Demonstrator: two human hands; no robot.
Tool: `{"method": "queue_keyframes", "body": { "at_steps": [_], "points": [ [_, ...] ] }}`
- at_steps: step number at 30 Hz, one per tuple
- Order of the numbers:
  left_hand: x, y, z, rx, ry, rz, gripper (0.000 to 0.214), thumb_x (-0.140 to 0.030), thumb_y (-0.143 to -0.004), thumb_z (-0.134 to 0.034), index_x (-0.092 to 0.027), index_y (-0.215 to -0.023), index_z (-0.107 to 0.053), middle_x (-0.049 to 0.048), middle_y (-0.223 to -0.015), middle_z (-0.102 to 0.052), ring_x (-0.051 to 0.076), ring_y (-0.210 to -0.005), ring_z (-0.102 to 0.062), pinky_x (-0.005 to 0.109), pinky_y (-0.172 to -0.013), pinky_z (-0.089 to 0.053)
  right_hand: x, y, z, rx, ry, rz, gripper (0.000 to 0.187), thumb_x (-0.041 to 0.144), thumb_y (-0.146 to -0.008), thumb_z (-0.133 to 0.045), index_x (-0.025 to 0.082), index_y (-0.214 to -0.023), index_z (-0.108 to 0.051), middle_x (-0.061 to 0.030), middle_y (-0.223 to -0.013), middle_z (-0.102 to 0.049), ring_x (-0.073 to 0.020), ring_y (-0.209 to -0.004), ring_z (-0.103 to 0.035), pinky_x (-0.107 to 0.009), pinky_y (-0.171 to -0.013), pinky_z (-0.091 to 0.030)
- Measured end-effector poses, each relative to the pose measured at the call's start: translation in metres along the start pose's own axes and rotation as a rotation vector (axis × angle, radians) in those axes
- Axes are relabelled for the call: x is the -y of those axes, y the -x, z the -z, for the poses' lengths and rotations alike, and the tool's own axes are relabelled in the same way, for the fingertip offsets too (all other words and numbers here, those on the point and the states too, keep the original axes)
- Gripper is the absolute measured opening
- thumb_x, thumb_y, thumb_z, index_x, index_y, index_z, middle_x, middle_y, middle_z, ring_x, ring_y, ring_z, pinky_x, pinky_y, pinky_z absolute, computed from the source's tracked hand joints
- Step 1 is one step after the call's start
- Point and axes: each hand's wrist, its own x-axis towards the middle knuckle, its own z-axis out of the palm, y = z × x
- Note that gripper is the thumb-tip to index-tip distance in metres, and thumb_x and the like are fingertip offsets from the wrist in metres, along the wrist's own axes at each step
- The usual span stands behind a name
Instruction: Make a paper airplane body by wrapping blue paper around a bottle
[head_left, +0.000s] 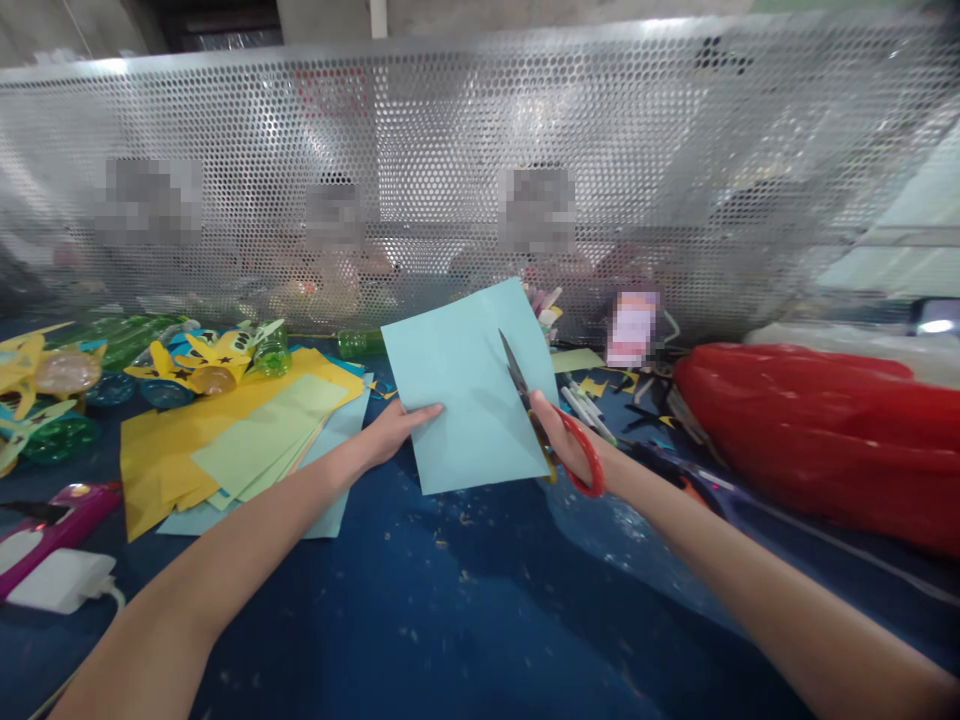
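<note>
L fingers clamp blue ppr, R fingers scissors; red bag bulging, contents hidden.

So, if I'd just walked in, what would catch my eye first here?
Probably the pale blue sheet in the middle, gripped at its left edge by the left hand, with red-handled scissors in the right hand at its right side. After that, perhaps the big shiny red bundle at the far right and the spread of yellow and green paper on the left.
</note>
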Motion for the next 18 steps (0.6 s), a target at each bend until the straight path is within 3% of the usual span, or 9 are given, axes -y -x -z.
{"method": "queue_keyframes", "body": {
  "at_steps": [6, 18],
  "points": [
    [-0.001, 0.001, -0.001, 0.007, -0.059, -0.023, 0.056, -0.039, -0.066, -0.080, -0.013, -0.113, -0.064, 0.0148, -0.125, -0.064, 0.032, -0.117, -0.058, 0.048, -0.102, -0.043, -0.007, -0.003, -0.003, 0.009, -0.023, -0.021, 0.062, 0.068, -0.088, -0.028, 0.022, -0.088, -0.069, -0.0072, -0.088, -0.075, -0.0298, -0.108, -0.062, -0.039, -0.101, -0.043],
    [-0.003, 0.002, -0.001, 0.012, -0.095, 0.014, 0.054, -0.040, -0.066, -0.081, -0.015, -0.111, -0.066, 0.0147, -0.124, -0.064, 0.033, -0.116, -0.058, 0.050, -0.102, -0.042, -0.006, -0.002, -0.006, -0.068, 0.014, 0.027, 0.065, 0.072, -0.086, -0.026, 0.023, -0.081, -0.068, -0.0082, -0.076, -0.073, -0.0313, -0.101, -0.064, -0.039, -0.091, -0.049]
  ]
}}
